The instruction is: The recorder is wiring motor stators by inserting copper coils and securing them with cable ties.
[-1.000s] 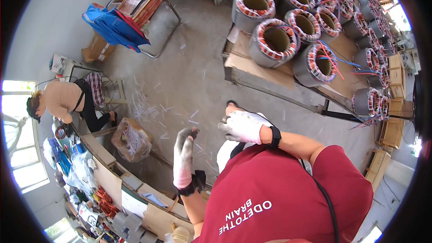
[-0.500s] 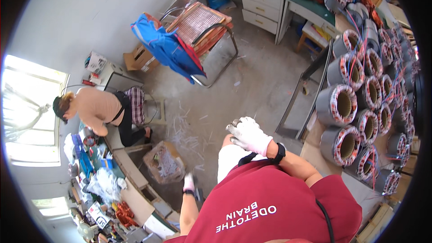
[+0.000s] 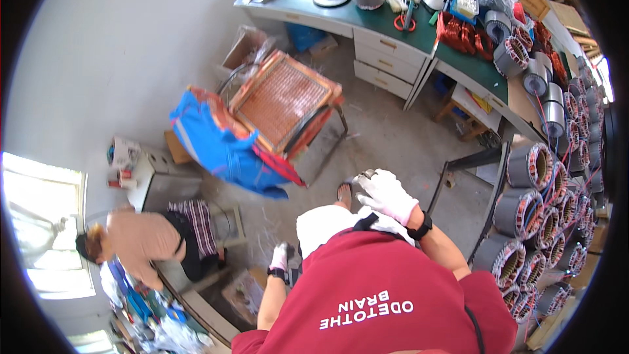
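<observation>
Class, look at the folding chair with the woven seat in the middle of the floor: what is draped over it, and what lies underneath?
A blue cloth hangs over one side of the folding chair. Under it, bare concrete floor shows between the legs; whatever is beneath the cloth is covered.
</observation>
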`<state>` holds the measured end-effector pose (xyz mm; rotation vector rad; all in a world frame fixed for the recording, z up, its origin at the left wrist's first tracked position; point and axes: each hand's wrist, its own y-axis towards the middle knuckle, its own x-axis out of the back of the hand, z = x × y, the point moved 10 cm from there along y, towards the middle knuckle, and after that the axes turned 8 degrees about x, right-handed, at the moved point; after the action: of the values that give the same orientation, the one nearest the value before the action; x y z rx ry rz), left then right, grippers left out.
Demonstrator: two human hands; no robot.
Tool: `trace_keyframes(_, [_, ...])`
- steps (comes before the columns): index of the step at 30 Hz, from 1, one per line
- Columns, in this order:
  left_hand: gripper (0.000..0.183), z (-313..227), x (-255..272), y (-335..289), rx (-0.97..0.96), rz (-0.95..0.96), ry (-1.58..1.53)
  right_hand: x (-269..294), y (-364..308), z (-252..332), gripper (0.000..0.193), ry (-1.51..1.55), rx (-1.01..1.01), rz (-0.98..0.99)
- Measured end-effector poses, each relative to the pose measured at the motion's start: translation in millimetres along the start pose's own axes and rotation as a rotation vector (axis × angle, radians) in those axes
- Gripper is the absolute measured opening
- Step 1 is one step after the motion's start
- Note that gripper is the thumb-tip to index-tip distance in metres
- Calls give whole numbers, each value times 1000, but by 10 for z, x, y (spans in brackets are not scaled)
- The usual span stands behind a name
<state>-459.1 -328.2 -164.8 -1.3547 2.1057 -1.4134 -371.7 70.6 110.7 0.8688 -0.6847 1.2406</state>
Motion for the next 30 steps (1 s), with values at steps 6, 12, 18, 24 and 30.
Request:
trace_keyframes(6, [26, -3396, -989, 475, -237, 331, -141, 560, 191, -1121, 39, -24, -248, -99])
trace_keyframes(12, [21, -5300, -2808, -249, -102, 864, -434, 855, 428, -2467, 41, 17, -542, 22])
trace_keyframes(18, [25, -6241, -3690, -452, 28, 1127, -447, 1712, 1400, -3336, 35, 4, -448, -186])
trace_keyframes(24, [16, -7464, -3529, -48, -142, 1046, -512, 1911, 2243, -4102, 29, 469, -523, -234])
trace_keyframes(30, [26, -8056, -3817, 1411, 155, 781, -535, 1518, 2641, -5280, 27, 793, -750, -685])
